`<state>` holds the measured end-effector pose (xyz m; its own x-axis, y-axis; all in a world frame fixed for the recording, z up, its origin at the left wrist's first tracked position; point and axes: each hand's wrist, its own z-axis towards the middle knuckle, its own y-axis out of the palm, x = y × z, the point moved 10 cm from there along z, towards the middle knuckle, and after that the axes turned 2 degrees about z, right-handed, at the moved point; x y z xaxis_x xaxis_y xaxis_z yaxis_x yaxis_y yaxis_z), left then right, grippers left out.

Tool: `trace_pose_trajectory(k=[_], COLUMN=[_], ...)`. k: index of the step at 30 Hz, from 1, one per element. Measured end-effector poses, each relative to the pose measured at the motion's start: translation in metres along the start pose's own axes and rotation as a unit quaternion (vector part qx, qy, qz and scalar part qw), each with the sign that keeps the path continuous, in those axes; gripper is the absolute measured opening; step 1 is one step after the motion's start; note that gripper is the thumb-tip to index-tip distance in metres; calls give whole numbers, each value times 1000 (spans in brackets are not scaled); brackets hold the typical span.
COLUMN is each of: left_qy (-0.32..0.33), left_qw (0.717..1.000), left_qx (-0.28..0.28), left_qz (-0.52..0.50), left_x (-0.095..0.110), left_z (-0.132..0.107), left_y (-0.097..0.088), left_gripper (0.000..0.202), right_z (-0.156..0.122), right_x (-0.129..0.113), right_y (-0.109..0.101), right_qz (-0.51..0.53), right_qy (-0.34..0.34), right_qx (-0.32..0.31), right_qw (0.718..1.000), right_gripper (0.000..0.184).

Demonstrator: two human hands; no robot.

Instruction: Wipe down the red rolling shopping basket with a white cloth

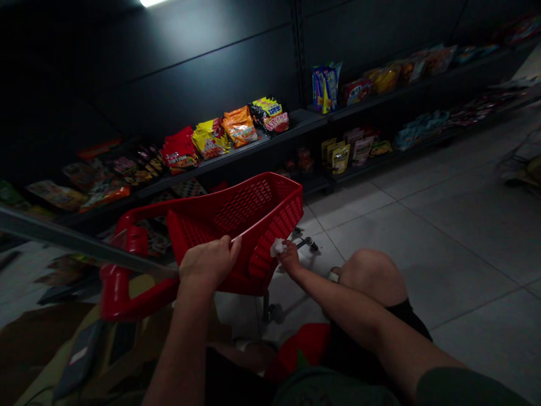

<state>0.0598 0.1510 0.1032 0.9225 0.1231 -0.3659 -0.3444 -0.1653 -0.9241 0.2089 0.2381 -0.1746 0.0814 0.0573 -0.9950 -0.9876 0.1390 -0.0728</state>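
A red plastic shopping cart (236, 265) stands at an angle in front of me, its perforated basket open at the top. My left hand (208, 262) is closed over the basket's near rim, beside the cart handle (139, 304). In my right hand (289, 259) is a crumpled white tissue (278, 247), pinched between the fingers at the outer slatted side of the basket. Whether the tissue presses on the plastic cannot be made out for sure. Below, a cart wheel (311, 243) shows on the floor near my bent knee (372, 276).
Dark shelves (296, 121) run behind the cart, carrying snack packets (239, 125) and pouches (340, 158). A grey metal bar (84, 239) crosses from the left toward my left wrist. A dark phone-like device (80, 358) lies at lower left. Pale tiles (426, 242) cover the floor.
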Motion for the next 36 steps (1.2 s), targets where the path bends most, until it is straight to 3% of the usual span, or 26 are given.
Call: trace_pose_trajectory(k=[2,5,8,13,19,22,25,30,33,36], left_qy=[1,-5,-9,5,-2,-7,-10,-13,-10,-7], left_qw=[1000,1000,1000,1000,999,999,998,998,998,997], left_qx=[0,2,9,29,39,49,58,55,60,67], left_qz=[1,3,4,4,-3,-14,-20,-31,-31,-28], left_x=[0,-2,-4,-1,-2,-4,-6,-8,-8,-8], left_z=[0,1,4,4,1,0,0,-1,-2,-1], left_y=[0,2,5,2,0,0,-1,-2,-3,-2], left_gripper=[61,64,66,63,65,66,65,61,60,60], right_z=[-10,-27,-36,-30,-10,-2,-18,-71,-70,-44], right_x=[-29,-83,-102,-90,-99,-101,-109,-135,-121,-75], right_y=[3,10,8,-1,-6,-9,-2,31,31,20], right_qz=[5,5,-14,23,17,21,22,-14,6,17], right_qy=[-44,-162,-203,-182,-180,-154,-156,-255,-278,-218], right_qx=[-10,-73,-100,-46,-6,-4,-28,-136,-135,-101], right_qw=[999,984,974,982,984,988,987,957,951,971], right_gripper=[35,44,53,65,34,31,41,57,50,36])
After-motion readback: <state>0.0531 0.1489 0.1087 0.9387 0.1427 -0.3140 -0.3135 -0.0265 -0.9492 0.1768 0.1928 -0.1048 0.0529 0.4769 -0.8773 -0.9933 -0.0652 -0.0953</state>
